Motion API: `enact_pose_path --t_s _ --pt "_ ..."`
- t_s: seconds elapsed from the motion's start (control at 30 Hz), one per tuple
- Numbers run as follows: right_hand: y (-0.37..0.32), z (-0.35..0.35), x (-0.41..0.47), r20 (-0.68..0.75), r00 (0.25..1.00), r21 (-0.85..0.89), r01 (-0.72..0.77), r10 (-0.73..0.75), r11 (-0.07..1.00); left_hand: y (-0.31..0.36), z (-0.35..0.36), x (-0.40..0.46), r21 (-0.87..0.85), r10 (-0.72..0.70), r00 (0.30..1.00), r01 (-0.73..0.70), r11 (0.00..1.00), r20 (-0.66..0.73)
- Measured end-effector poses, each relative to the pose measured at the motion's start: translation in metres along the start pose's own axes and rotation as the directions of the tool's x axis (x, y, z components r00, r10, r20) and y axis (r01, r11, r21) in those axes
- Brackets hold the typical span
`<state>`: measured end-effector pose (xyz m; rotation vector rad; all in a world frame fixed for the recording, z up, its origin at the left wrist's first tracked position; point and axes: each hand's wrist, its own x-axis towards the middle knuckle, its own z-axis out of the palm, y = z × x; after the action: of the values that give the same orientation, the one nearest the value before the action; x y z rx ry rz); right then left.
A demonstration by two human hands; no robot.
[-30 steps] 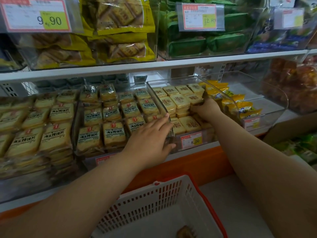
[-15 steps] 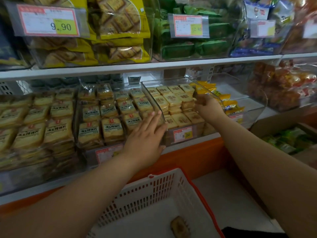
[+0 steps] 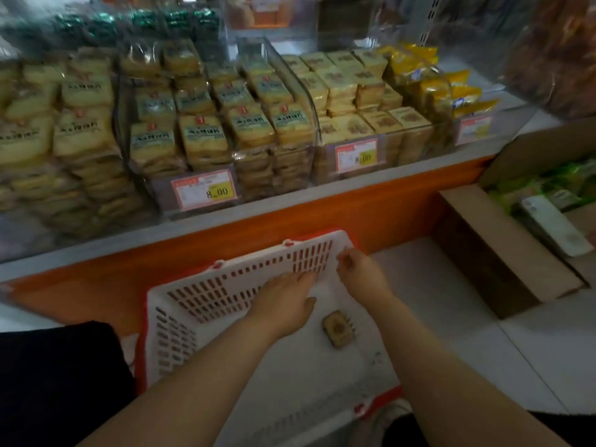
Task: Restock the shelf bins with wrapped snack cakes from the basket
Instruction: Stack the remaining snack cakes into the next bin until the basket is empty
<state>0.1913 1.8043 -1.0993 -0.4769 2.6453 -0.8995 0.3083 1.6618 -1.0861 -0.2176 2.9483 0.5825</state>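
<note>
One wrapped snack cake [image 3: 338, 329] lay on the basket [image 3: 180, 321] floor, just right of the left hand [image 3: 283, 306], untouched. Left fingers [image 3: 301, 280] were straight and spread; right hand [image 3: 361, 272] fingers curled at the far wall, grip unclear.

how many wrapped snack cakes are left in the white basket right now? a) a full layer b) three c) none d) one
d: a single wrapped snack cake lies on the floor of the white basket, between the two forearms, and no other cake shows in it.
</note>
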Motion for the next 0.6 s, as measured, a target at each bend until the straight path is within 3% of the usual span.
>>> enact_pose_path --t_s 0.07,0.13,0.33,0.5,0.6 --pt "0.028 0.031 0.004 0.237 0.967 -0.259 -0.036 0.099 0.965 -0.009 0.026 -0.003 -0.042 -0.051 0.998 0.053 0.998 0.046" --pt "0.046 0.054 0.001 0.379 0.904 -0.423 -0.022 0.198 0.906 -0.019 0.04 -0.004 -0.077 -0.092 0.993 0.098 0.992 0.074" --pt "0.071 0.102 0.0 0.44 0.855 -0.607 0.056 0.276 0.793 -0.04 0.052 -0.003 -0.159 -0.201 0.968 0.224 0.961 0.149" --pt "0.073 0.124 -0.006 0.461 0.864 -0.698 0.213 0.201 0.684 -0.038 0.064 -0.004 -0.215 -0.255 0.939 0.305 0.928 0.232" --pt "0.07 0.132 -0.016 0.535 0.826 -0.688 0.305 0.178 0.658 -0.039 0.067 -0.005 -0.249 -0.273 0.93 0.333 0.91 0.246"
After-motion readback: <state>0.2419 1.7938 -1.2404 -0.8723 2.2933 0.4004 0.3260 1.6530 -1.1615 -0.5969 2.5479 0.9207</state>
